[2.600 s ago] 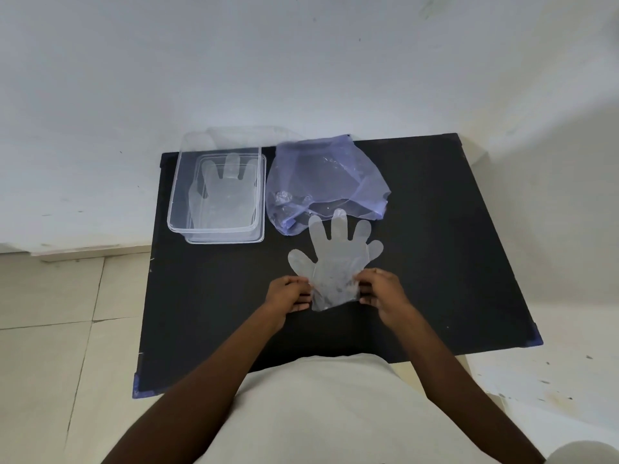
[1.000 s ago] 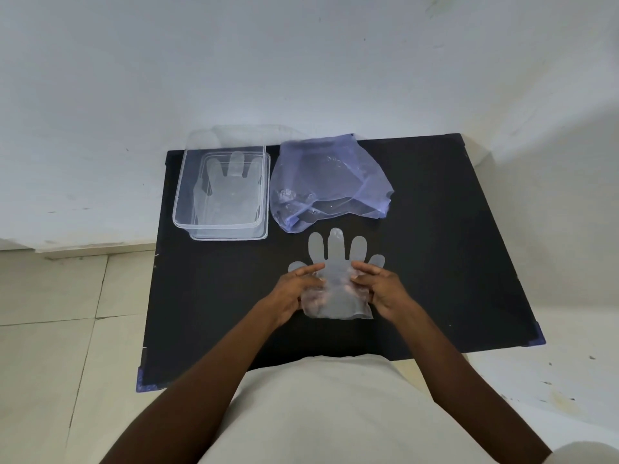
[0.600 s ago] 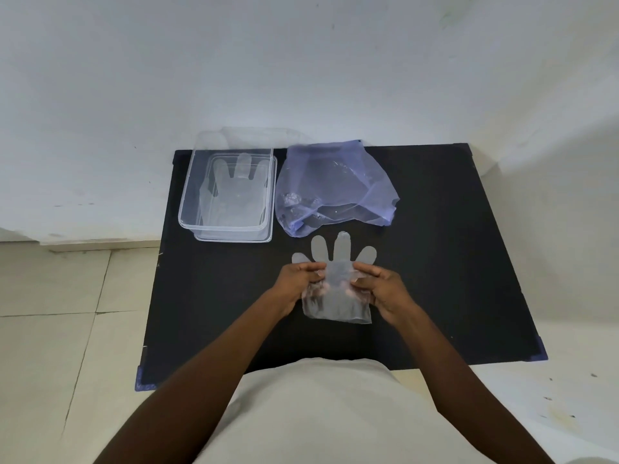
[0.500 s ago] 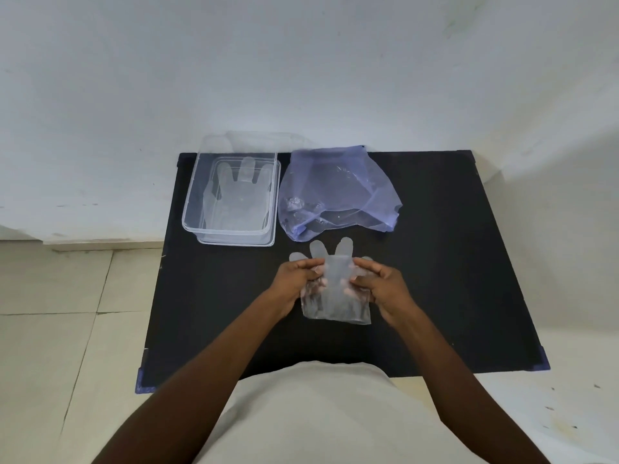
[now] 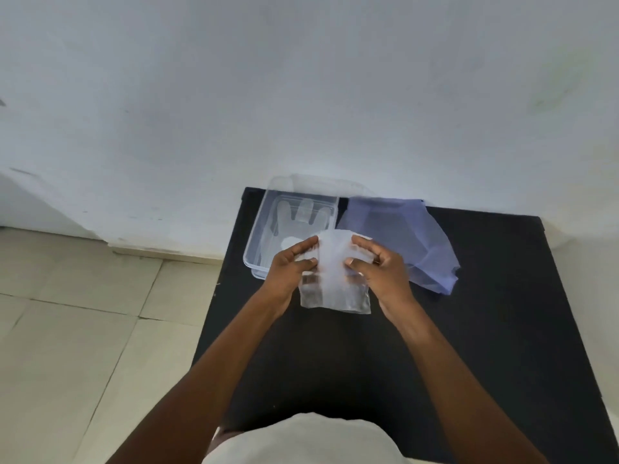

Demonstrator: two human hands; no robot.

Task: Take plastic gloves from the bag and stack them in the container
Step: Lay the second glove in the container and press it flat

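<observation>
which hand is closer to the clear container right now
Left. The left hand overlaps the clear container's near corner; the right hand holds the folded glove's other side, toward the purple bag.

Two hands hold up one clear plastic glove [image 5: 335,272] over the black table [image 5: 485,313]. The left hand [image 5: 288,272] pinches its left side and the right hand [image 5: 382,272] pinches its right side. At 11 o'clock from the hands sits a clear container [image 5: 258,242] with gloves inside. At 2 o'clock lies a soft purple bag [image 5: 412,236].
</observation>
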